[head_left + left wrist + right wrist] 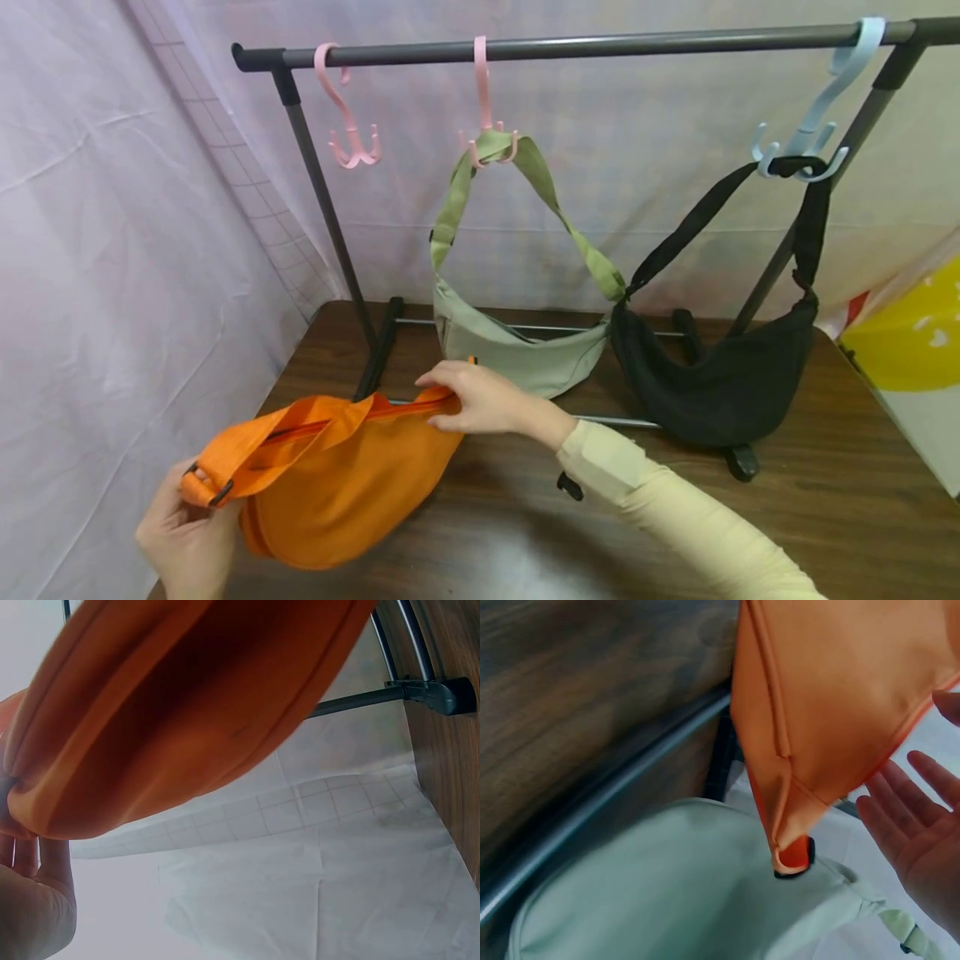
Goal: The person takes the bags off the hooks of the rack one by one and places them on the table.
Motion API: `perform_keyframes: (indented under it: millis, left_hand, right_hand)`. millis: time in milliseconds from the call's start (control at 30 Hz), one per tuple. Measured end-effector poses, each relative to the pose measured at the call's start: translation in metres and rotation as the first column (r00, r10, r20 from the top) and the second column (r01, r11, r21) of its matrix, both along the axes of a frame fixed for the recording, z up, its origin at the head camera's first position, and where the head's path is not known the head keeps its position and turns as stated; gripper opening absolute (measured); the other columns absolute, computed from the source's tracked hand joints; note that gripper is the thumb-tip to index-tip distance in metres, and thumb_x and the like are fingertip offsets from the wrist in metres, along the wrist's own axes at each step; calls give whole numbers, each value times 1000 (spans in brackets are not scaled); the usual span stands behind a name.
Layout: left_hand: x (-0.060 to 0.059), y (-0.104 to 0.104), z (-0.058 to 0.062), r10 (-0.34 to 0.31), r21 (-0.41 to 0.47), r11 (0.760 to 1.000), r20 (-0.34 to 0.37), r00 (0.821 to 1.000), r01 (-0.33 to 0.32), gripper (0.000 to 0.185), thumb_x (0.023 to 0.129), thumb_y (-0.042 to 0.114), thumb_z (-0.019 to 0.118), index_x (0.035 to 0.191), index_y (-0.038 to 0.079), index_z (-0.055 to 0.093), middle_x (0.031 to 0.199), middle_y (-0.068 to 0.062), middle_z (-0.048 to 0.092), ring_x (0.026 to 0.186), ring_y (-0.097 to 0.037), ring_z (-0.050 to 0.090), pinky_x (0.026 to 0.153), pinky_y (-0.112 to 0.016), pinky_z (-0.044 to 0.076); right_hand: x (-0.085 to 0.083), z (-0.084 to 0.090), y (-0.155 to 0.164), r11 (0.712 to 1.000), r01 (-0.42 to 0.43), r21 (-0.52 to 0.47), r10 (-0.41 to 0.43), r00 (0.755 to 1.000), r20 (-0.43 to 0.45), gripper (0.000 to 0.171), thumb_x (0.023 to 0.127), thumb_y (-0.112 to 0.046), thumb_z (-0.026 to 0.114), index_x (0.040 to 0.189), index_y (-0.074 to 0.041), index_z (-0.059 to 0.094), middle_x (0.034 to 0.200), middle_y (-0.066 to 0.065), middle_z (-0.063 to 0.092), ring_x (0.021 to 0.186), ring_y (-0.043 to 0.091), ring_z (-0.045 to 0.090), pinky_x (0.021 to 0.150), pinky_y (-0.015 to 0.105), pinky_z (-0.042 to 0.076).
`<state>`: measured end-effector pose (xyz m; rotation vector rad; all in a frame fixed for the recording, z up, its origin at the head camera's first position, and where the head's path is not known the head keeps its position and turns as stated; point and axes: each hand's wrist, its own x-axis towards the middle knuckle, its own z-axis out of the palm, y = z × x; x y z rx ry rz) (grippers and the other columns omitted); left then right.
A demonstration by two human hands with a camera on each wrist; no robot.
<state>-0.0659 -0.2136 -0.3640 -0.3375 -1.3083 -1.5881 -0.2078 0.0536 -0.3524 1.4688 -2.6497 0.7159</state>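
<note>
One orange bag (360, 487), brown tabletop (832, 508), pale curtains (112, 233)

No text can be read; no label or number either.

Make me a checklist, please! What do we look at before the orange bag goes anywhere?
1. Left hand has a grip on the strap of the orange bag: ok.
2. Right hand is holding tight: cannot tell. It touches the bag's top edge, but firmness doesn't show.
3. Strap is out of the zip's way: not ok. It crosses over it.
4. Far-left pink hook is free: ok, nothing hangs there.
5. Green bag is hung up: ok, its strap is on the middle pink hook.
6. Black bag is hung up: ok, on the blue hook.
</note>
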Motion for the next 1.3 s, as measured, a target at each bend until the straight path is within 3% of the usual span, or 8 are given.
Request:
perform_keyframes:
  millis: [100,300,533,600,933,1033,1167,1300]
  left_hand:
    - [0,2,1,42,-33,999,25,999,-41,16,66,-25,53,81,-21,59,78,-3,68,66,-8,59,63,-13,47]
    - [-1,2,-1,-27,-26,999,16,1000,27,22,64,-29,51,82,-20,60,79,-5,68,68,-9,59,64,-13,48]
    - [-4,-2,-6,31,-56,998,222,975,-19,29,64,-29,52,88,-16,62,80,3,67,69,-4,60,65,-11,48]
    - [-8,-5,-9,-43,-9,999,235,971,46,33,65,-30,50,92,-15,62,83,0,68,74,-6,62,67,-12,49]
    - [-24,-16,-16,-201,71,980,315,928,188,44,69,-31,46,95,-2,67,84,-1,68,75,-7,62,67,-13,48]
    - [-28,-19,-15,-220,92,976,380,898,200,44,70,-31,46,95,-1,67,84,-1,68,75,-7,61,67,-13,48]
    - [-34,-23,-15,-181,49,982,542,821,184,43,73,-25,53,96,9,68,83,5,69,77,-4,62,69,-12,47]
    - [-40,-30,-18,-199,8,969,621,758,248,39,77,-17,58,96,16,68,85,9,68,80,-1,62,69,-12,47]
  right_hand:
    - [5,-4,2,999,-3,53,3,1000,-10,43,79,-27,65,118,-9,57,112,2,58,101,13,54,88,26,44]
    - [12,-11,9,995,-8,96,12,999,-33,16,76,-16,63,92,-15,61,86,-7,58,75,6,52,67,19,44]
    - [16,-12,19,998,-2,64,3,1000,-4,11,74,-10,61,74,-19,55,65,-9,44,56,4,38,49,16,29]
    - [16,-13,21,998,1,69,-1,1000,1,11,73,-10,62,73,-19,54,64,-9,43,56,4,38,49,16,28]
    - [17,-20,24,995,12,94,-13,1000,11,14,71,-11,62,71,-20,52,63,-10,42,55,4,37,49,16,29]
    - [16,-21,24,995,9,97,-12,1000,28,14,71,-10,62,70,-20,52,63,-10,42,54,3,36,48,16,27]
    - [13,-22,24,995,1,102,-7,999,54,13,71,-9,61,69,-18,53,62,-7,42,52,4,33,47,16,25]
    - [8,-26,23,992,17,122,-26,997,71,8,71,-9,62,70,-15,56,62,-5,46,52,4,35,47,17,26]
